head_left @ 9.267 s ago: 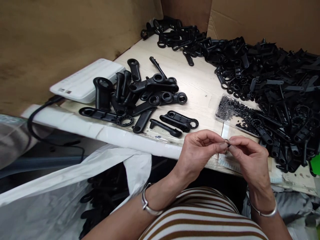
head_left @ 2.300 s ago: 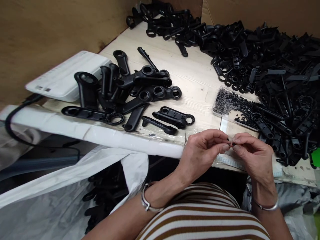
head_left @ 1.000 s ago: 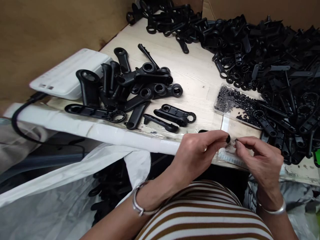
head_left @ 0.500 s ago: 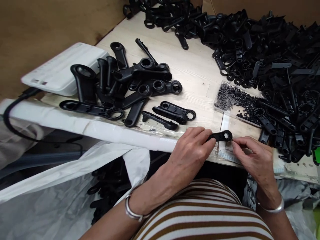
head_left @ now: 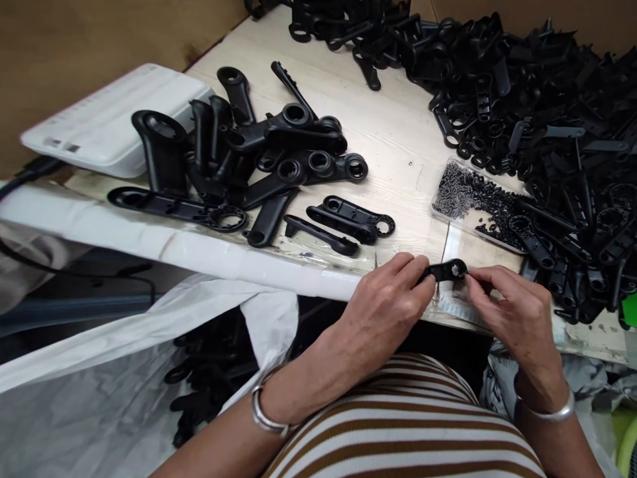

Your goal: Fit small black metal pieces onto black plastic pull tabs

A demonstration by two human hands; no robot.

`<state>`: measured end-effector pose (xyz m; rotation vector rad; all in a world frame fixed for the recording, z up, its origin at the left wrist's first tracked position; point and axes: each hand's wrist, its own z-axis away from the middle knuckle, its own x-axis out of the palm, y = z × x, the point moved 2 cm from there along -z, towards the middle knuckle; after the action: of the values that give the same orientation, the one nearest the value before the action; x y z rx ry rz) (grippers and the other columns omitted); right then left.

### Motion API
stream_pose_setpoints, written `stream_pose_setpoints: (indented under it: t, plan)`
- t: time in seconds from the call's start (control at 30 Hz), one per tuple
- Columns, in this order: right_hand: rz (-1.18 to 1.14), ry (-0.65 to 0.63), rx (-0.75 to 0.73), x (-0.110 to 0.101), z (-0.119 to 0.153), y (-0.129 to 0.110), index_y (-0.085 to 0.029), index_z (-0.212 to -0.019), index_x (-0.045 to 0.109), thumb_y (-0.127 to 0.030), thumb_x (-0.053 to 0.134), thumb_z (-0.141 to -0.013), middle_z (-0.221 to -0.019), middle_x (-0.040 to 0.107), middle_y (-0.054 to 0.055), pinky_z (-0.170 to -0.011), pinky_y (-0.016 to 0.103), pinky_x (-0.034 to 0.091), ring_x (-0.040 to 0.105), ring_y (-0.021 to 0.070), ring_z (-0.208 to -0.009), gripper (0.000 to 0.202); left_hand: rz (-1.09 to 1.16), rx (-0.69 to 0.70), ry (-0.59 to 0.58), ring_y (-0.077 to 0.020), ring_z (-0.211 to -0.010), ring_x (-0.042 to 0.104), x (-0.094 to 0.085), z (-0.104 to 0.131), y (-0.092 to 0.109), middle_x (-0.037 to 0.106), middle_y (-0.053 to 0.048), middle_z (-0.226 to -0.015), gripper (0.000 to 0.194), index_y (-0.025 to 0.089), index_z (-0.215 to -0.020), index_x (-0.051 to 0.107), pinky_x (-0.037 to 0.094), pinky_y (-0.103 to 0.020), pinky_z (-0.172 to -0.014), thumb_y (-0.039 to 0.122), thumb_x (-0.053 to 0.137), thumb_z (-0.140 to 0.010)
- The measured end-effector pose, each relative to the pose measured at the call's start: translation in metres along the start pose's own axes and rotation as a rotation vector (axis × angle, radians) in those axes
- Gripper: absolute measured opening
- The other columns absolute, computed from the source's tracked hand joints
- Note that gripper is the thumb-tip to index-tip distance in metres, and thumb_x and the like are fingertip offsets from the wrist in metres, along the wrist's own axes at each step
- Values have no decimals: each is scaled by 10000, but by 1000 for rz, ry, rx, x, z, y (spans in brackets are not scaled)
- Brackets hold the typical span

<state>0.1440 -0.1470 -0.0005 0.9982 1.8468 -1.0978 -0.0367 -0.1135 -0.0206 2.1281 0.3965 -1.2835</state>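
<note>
A black plastic arm part (head_left: 444, 270) with a ring-shaped end points right, its left end covered by the fingers of my left hand (head_left: 391, 299). That hand is closed around it near the table's front edge. My right hand (head_left: 512, 305) pinches at the ring end, thumb and forefinger together; what sits between the fingertips is too small to make out. Just left of my hands lie several similar black parts (head_left: 355, 216). Up and to the right is a shallow clear tray (head_left: 450, 214) of tiny metal and black pieces.
A large heap of black parts (head_left: 497, 73) covers the back and right of the table (head_left: 393, 126). More parts are piled (head_left: 269, 153) beside a white box-shaped device (head_left: 117, 123) with a cable. Below the padded edge (head_left: 249, 259) hangs a white bag (head_left: 99, 398) containing black parts.
The view has shifted slightly. My right fingertips have come up against the ring end of the black part, where a small gap showed before. My left hand keeps its grip.
</note>
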Motion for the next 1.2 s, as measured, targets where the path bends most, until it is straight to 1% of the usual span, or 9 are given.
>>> stream_pose_setpoints:
  t: [0.23,0.37,0.57,0.7,0.83,0.93,1.03,1.13,1.2]
  plan:
    - [45,-27,-39,1,-1,-3,-176,-853,646,-119,555,-883,-724,697,18,-597,230,499,628,109,-588,111,12,10,15,-209,-861,571,1,1,0,642,-106,-974,267,135,-858,635,542,-302,-722,-11,414,-891]
    - [67,-47,-62,4,-1,-5,-166,-870,646,-125,548,-894,-752,705,34,-624,234,498,641,116,-622,108,6,9,28,-204,-847,571,3,2,-1,639,-108,-970,287,138,-868,634,545,-314,-725,-4,388,-903]
    - [116,-101,-111,6,-2,-8,-140,-908,628,-126,525,-922,-759,686,51,-646,251,485,641,131,-652,105,3,16,41,-201,-861,574,5,2,-1,639,-103,-956,242,134,-860,637,548,-308,-746,12,431,-898]
    - [153,-143,-106,6,-5,-12,-152,-875,617,-128,508,-932,-748,668,48,-632,257,457,632,135,-658,126,3,12,33,-205,-877,575,5,2,-1,640,-107,-960,256,136,-858,637,555,-313,-750,25,412,-908]
    - [245,-214,-100,7,-6,-18,-162,-809,603,-124,490,-936,-707,630,43,-578,271,408,605,147,-628,174,0,9,31,-191,-851,574,5,3,-1,646,-102,-960,276,138,-858,640,557,-304,-744,16,395,-903]
    - [271,-282,-53,5,-8,-19,-170,-798,607,-142,488,-935,-709,634,46,-541,281,375,588,151,-589,183,12,0,14,-194,-818,571,6,4,-1,644,-110,-973,280,133,-867,640,552,-304,-708,15,388,-903]
    - [129,-334,52,1,-13,-14,-180,-834,633,-181,516,-934,-753,683,35,-563,266,396,613,141,-601,154,5,-1,14,-201,-799,567,6,4,-1,642,-110,-976,260,132,-885,640,537,-305,-683,13,409,-892]
    - [-23,-368,148,-3,-18,-8,-204,-824,652,-181,551,-914,-684,680,-23,-585,236,408,612,114,-576,137,-16,9,3,-195,-796,567,6,4,0,639,-101,-988,228,136,-942,634,526,-297,-691,29,438,-896]
    - [-18,-369,174,-3,-20,-6,-207,-785,648,-173,549,-905,-624,651,-37,-568,240,391,583,111,-534,158,-29,19,-22,-189,-799,568,6,3,0,637,-98,-1002,208,141,-984,625,522,-294,-706,51,454,-908]
